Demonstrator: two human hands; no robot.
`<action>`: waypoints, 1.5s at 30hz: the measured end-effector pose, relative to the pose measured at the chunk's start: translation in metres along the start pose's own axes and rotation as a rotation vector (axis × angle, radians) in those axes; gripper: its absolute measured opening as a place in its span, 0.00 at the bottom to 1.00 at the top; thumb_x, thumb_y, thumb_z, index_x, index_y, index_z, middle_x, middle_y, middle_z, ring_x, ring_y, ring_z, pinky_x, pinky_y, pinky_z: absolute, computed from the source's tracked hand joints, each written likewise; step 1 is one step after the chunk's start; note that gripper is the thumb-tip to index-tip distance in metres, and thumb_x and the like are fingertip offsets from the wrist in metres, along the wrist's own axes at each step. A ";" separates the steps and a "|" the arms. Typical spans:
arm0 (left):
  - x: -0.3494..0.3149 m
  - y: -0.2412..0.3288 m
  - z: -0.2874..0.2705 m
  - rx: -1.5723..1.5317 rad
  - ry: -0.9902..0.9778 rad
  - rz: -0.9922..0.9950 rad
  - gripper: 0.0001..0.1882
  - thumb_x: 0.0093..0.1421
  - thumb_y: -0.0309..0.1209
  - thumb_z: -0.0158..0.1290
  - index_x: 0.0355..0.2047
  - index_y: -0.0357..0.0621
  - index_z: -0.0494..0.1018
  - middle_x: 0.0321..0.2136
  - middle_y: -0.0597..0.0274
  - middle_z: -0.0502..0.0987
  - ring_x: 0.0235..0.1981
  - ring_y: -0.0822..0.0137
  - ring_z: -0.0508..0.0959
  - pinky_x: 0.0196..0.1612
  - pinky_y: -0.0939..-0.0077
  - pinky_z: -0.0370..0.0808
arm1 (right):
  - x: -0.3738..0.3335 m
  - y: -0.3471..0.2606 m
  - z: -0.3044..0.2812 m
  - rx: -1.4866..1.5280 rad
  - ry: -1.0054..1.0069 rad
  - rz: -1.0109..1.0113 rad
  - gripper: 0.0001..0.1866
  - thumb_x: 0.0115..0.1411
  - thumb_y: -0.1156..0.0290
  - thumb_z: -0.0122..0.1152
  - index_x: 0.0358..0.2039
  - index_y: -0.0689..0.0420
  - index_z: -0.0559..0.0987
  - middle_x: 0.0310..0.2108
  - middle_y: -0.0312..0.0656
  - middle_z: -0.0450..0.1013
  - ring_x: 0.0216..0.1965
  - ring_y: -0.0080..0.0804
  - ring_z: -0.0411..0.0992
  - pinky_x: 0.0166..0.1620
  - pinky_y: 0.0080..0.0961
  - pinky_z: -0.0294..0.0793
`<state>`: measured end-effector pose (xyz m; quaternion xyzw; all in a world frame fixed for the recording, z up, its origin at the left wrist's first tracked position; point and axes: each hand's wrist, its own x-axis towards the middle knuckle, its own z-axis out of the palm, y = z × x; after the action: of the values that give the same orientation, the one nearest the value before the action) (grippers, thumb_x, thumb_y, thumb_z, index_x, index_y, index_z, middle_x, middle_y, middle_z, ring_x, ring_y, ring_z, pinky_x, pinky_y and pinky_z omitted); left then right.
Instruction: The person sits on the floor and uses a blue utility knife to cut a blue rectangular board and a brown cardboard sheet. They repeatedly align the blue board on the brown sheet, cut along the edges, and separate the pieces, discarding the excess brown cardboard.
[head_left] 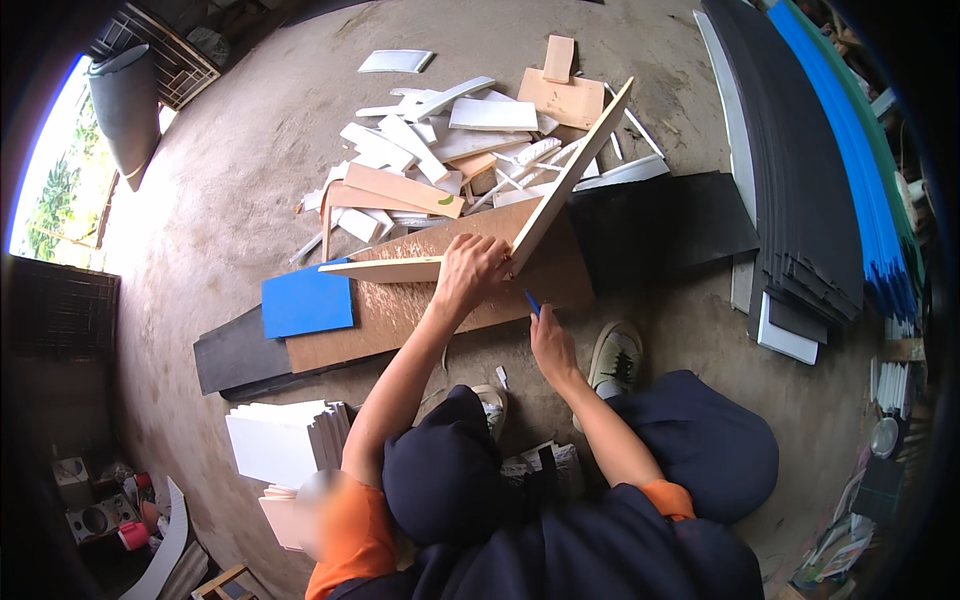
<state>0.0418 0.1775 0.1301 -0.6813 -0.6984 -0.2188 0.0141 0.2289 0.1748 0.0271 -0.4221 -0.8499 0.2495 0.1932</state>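
Over the brown board [420,312], the left hand [474,270] grips the angled cream panel [573,175]; the right hand [552,343] pinches a blue tool [532,301], probably a knife, best steered clear of the left.

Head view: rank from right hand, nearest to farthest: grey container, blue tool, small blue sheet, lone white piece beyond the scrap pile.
From the right hand:
1. Blue tool: in its grip.
2. Small blue sheet: to the left, on the brown board.
3. Lone white piece: beyond the scrap pile.
4. Grey container: far upper left, by the bright opening.
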 end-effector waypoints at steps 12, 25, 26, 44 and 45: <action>0.007 -0.007 0.003 0.029 0.011 0.061 0.08 0.49 0.38 0.53 0.28 0.51 0.70 0.23 0.67 0.73 0.27 0.65 0.74 0.36 0.71 0.65 | 0.015 -0.020 -0.007 0.033 -0.005 0.041 0.10 0.62 0.65 0.40 0.35 0.60 0.61 0.21 0.57 0.69 0.21 0.58 0.69 0.20 0.47 0.68; 0.010 -0.006 0.005 0.066 0.026 0.099 0.08 0.49 0.37 0.53 0.29 0.51 0.70 0.24 0.68 0.72 0.27 0.67 0.73 0.36 0.72 0.65 | 0.040 -0.001 0.031 -0.099 -0.049 0.060 0.11 0.61 0.65 0.42 0.35 0.60 0.62 0.17 0.51 0.70 0.20 0.50 0.71 0.19 0.40 0.71; 0.009 -0.006 0.005 0.073 0.040 0.113 0.08 0.49 0.37 0.54 0.29 0.51 0.71 0.24 0.68 0.72 0.26 0.67 0.73 0.35 0.72 0.65 | 0.040 -0.003 0.033 -0.105 -0.090 0.105 0.11 0.61 0.65 0.42 0.36 0.60 0.62 0.18 0.51 0.70 0.21 0.52 0.71 0.21 0.43 0.71; 0.014 -0.012 0.007 0.102 -0.054 0.053 0.10 0.50 0.40 0.54 0.29 0.50 0.71 0.25 0.67 0.74 0.31 0.66 0.75 0.40 0.70 0.64 | 0.016 0.025 0.020 -0.141 -0.248 0.235 0.12 0.60 0.64 0.41 0.38 0.61 0.61 0.20 0.57 0.71 0.25 0.56 0.72 0.27 0.46 0.72; 0.012 -0.015 0.004 0.045 -0.035 0.073 0.11 0.49 0.40 0.54 0.29 0.50 0.71 0.26 0.66 0.74 0.33 0.66 0.74 0.43 0.68 0.63 | 0.014 0.021 0.009 -0.145 -0.242 0.253 0.12 0.60 0.65 0.41 0.37 0.61 0.61 0.20 0.58 0.71 0.25 0.56 0.71 0.27 0.46 0.72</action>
<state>0.0279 0.1903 0.1260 -0.7096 -0.6780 -0.1904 0.0250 0.2296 0.1949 0.0093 -0.5053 -0.8228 0.2588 0.0258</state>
